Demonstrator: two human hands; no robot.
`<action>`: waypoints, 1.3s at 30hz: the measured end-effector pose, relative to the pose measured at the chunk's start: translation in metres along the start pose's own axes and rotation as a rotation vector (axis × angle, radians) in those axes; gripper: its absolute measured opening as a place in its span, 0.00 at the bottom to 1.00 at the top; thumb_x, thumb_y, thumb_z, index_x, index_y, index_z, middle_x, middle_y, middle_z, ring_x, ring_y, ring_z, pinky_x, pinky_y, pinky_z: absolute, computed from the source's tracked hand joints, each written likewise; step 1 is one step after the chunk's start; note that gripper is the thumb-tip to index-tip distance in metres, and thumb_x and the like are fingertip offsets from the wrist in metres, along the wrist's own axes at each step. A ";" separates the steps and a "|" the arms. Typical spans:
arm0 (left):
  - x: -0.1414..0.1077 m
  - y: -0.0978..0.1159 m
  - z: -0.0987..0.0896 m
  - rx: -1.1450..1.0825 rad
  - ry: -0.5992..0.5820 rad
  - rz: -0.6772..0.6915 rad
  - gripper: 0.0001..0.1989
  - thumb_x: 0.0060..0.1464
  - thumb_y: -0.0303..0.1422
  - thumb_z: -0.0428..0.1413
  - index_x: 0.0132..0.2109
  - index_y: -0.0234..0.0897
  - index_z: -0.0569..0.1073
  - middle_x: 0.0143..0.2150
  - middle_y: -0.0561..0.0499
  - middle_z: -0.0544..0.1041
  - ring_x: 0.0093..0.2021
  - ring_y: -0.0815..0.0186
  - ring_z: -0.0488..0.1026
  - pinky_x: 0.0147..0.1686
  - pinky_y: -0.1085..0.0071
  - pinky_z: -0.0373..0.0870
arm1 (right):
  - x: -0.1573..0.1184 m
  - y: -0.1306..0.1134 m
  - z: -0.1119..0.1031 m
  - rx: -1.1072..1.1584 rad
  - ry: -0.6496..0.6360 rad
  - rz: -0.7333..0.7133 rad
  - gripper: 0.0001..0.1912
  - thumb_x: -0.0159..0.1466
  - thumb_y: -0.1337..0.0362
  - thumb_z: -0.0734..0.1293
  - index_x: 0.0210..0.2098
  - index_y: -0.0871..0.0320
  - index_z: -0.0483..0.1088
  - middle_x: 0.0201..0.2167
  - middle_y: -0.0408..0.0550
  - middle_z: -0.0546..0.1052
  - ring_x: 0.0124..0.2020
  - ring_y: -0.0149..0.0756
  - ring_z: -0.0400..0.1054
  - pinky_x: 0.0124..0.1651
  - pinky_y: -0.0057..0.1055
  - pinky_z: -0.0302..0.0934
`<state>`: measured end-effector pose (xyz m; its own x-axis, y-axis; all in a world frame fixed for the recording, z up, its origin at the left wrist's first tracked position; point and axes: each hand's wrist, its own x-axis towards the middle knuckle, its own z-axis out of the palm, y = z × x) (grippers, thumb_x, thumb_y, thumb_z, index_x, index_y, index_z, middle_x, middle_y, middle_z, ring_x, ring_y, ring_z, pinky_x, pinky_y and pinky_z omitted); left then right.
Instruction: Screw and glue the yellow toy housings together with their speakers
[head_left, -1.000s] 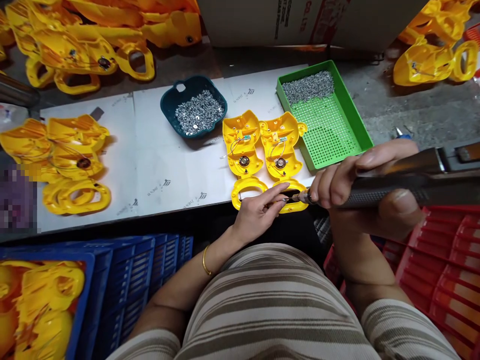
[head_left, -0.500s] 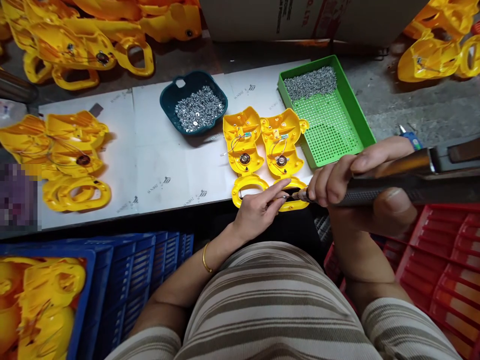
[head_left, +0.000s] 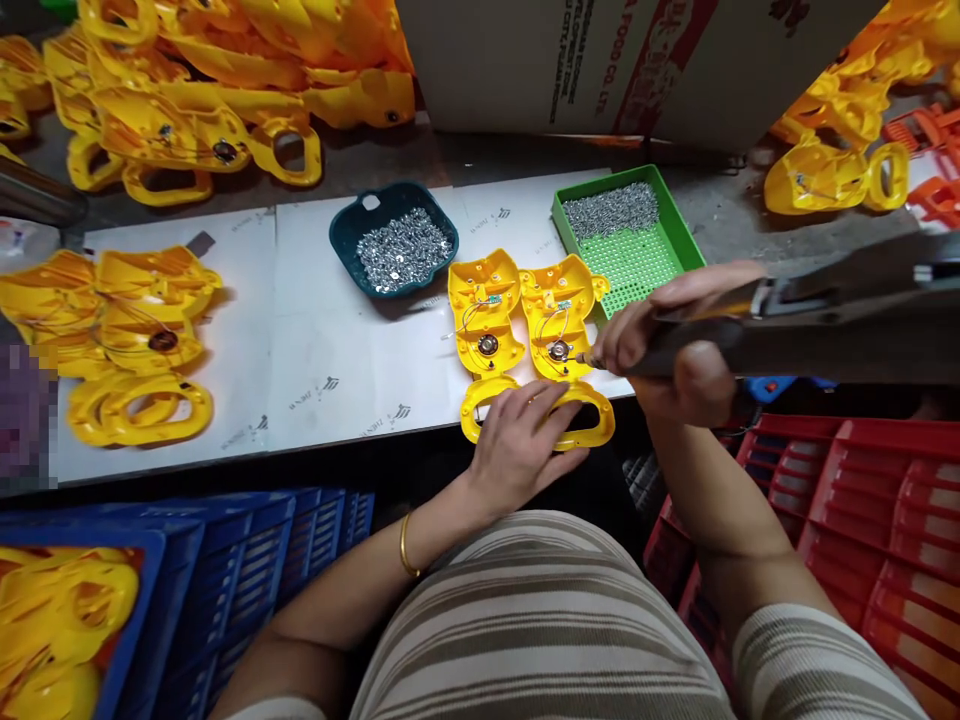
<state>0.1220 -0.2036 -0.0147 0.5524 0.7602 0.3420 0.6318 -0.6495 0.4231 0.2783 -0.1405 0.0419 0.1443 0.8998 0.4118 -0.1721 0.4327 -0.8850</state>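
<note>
Two yellow plastic shell halves lie side by side at the table's front edge, the left shell [head_left: 470, 285] and the right shell [head_left: 580, 300]. Each has a small circuit board, wires, a round speaker and a looped handle. My left hand [head_left: 517, 440] grips the right shell's handle, fingers over its upper rim and thumb below. In my right hand [head_left: 675, 335] is a power screwdriver [head_left: 825, 315], held level. Its bit points left and its tip is at the edge of the speaker [head_left: 559, 350] in the right shell. Whether a screw sits under the tip is too small to tell.
A dark teal scoop [head_left: 349, 245] full of small metal parts and a green basket [head_left: 675, 215] of screws stand behind the shells. More yellow shells [head_left: 150, 300] lie at left. A blue crate [head_left: 225, 570], a red crate [head_left: 862, 510] and a cardboard box [head_left: 510, 80] surround the table.
The screwdriver tip has moved from my left fingertips at the handle up to the right shell's speaker. My left hand has gone from a pinch near the bit to gripping the handle.
</note>
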 end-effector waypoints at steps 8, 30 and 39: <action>0.005 0.006 0.009 0.092 -0.237 0.015 0.32 0.52 0.48 0.62 0.61 0.40 0.67 0.65 0.42 0.66 0.65 0.50 0.59 0.61 0.50 0.50 | 0.005 0.047 -0.004 0.008 -0.071 0.038 0.23 0.52 0.41 0.70 0.39 0.44 0.62 0.18 0.37 0.64 0.17 0.37 0.61 0.25 0.41 0.61; 0.022 0.004 0.006 -0.003 -0.324 0.054 0.26 0.51 0.33 0.63 0.57 0.35 0.69 0.61 0.40 0.69 0.54 0.53 0.66 0.53 0.57 0.63 | 0.009 0.048 0.005 0.090 -0.171 0.033 0.14 0.57 0.50 0.69 0.39 0.47 0.66 0.17 0.35 0.66 0.15 0.33 0.60 0.19 0.34 0.59; 0.026 0.010 0.002 0.060 -0.407 0.013 0.22 0.57 0.32 0.57 0.59 0.37 0.68 0.64 0.41 0.66 0.55 0.54 0.66 0.54 0.55 0.60 | 0.010 0.015 0.008 0.105 -0.036 -0.099 0.10 0.58 0.50 0.68 0.37 0.45 0.70 0.15 0.37 0.62 0.12 0.34 0.55 0.16 0.35 0.53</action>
<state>0.1437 -0.1905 -0.0033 0.7229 0.6907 -0.0175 0.6471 -0.6679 0.3676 0.2698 -0.1244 0.0341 0.1308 0.8531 0.5051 -0.2602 0.5211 -0.8129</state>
